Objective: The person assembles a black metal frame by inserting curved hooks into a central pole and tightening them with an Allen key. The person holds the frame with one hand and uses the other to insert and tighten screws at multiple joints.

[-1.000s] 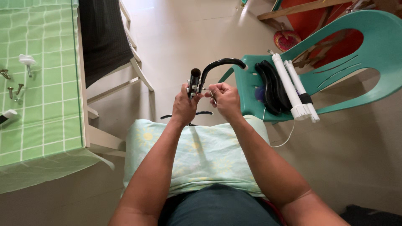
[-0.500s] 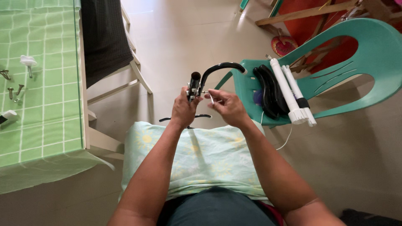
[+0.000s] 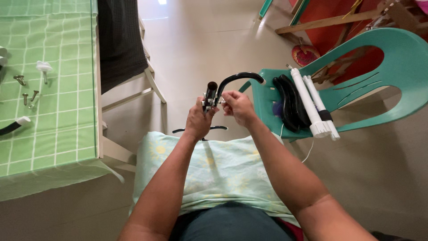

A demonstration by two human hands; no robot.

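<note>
Right now your left hand [image 3: 199, 121] has its grip closed round the black curved tube [image 3: 232, 80], held above your lap, while your right hand [image 3: 238, 107] pinches a small fitting just beside that grip

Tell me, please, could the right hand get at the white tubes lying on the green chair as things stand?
Probably yes. The white tubes lie uncovered on the green chair, on the right hand's own side, with nothing between; but that hand is busy at the black curved part.
</note>
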